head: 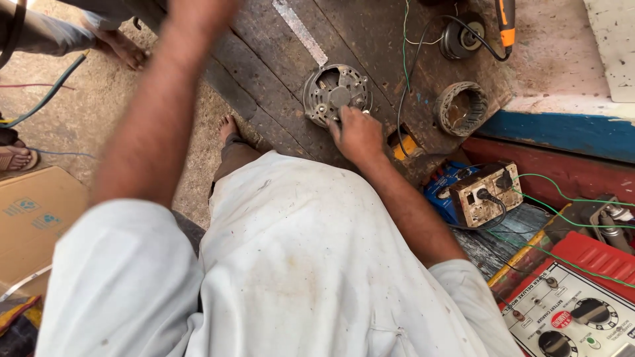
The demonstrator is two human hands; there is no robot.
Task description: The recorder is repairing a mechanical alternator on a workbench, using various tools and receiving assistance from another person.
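The right hand (357, 135) rests on the near rim of a round metal housing (336, 92) that lies flat on a dark wooden bench (370, 39). Its fingers (342, 118) are curled over the housing's lower edge, gripping it; the rest of the housing lies just beyond the fingertips, its open, ribbed face turned up. The left arm (159, 112) reaches up and away, left of the housing, and its hand is cut off by the top edge, so I cannot tell whether those fingers are open or closed.

Right of the housing, well apart on the same bench, sits a ring-shaped winding (461, 108). Beyond that ring, farther from the housing, lies a small round part (463, 38) with a black cable. Nearer the person than the housing, to its right, stands a worn socket box (488, 193) with green wires. Far left of the housing, another person's hand (122, 47) rests on the ground.
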